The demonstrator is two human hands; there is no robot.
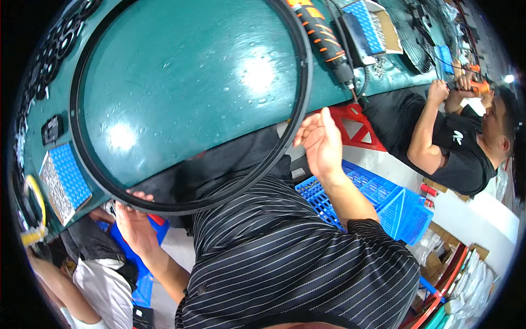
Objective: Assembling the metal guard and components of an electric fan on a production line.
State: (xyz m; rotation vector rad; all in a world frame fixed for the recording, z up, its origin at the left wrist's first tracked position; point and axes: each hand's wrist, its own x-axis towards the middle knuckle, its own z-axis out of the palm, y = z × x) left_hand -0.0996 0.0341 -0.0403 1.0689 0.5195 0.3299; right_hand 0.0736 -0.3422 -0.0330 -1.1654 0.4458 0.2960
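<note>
black hoop, partly over the table, looks light yet stiff, best held at opposite sides, with my right grip unclasped beside it and my left grip at its rim, how tightly i cannot tell.

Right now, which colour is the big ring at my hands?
The big ring is mostly black; it shows best in the head view.

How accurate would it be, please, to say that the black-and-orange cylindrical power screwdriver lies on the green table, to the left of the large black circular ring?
Not quite: the head view shows the black-and-orange cylindrical power screwdriver to the right of the large black circular ring, not to its left. It does lie on the green table.
</note>
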